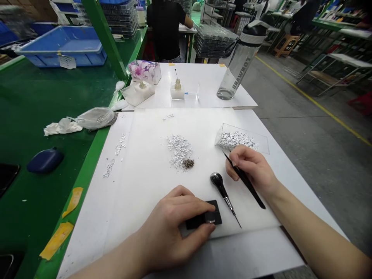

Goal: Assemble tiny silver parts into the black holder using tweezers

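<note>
My left hand (177, 219) is closed on a black block (217, 213) lying at the front of the white work sheet (139, 182). Thumb and fingertips pinch a small raised part on it; the fingers hide much of the block. Black tweezers (247, 180) are in my right hand (252, 166), tip pointing up and left. That tip is near a clear tray (263, 145) of small white pieces (235, 139). Between the hands lies a screwdriver (222, 188) with a rounded black handle. Farther back are a heap of white pieces (178, 149) and a pile of tiny brownish parts (188, 163).
A clear water bottle (240, 64) stands at the back right. Behind the sheet are a small glass bottle in a clear holder (177, 91) and a flowered tissue box (145, 71). Plastic bags (97, 117) and a blue bin (66, 48) sit left. A person (165, 31) sits ahead.
</note>
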`<state>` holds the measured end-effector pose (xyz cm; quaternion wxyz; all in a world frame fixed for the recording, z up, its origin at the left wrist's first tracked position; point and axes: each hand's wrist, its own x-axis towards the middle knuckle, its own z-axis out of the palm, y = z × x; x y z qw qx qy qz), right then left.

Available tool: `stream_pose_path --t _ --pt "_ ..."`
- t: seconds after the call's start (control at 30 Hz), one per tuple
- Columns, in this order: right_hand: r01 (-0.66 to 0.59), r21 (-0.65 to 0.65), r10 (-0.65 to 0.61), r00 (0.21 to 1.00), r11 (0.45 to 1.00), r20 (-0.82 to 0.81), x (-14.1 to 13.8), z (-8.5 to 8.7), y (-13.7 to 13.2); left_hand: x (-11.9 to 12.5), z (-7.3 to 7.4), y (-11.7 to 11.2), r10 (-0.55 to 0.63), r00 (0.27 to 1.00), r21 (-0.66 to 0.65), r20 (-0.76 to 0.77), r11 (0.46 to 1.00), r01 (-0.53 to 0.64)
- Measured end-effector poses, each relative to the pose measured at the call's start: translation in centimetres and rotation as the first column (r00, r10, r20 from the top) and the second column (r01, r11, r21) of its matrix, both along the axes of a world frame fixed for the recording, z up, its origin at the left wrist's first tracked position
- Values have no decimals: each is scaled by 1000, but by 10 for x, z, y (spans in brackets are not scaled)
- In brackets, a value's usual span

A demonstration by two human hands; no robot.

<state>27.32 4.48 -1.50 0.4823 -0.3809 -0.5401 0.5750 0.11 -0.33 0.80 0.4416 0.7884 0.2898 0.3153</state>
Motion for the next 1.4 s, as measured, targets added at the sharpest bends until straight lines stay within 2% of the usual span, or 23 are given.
stream_pose_path --t 0.13,0.3,0.5,0.67,0.9,1.17,1.4 --pt "63 53 -66 997 997 51 0 -7 1 0 -3 0 -2 1000 10 24 1000 1" --pt "25 31 -29 992 999 126 1 -12 3 -1 -10 0 1 998 39 68 999 -4" --pt "12 -2 -12 992 1000 128 5 -19 8 -5 -5 6 -48 997 27 60 999 46" --pt "0 1 0 993 1000 119 7 -29 13 -4 -3 8 -46 998 37 52 998 44" --pt "-54 -18 56 990 998 130 6 -36 17 -5 -2 9 -43 999 61 -14 997 44" --pt "-29 -37 33 990 999 138 2 -49 29 -6 -7 7 -29 990 117 -141 992 46" --pt "-20 -29 24 993 999 117 -1 -43 28 -6 -6 3 5 976 147 -218 989 28"
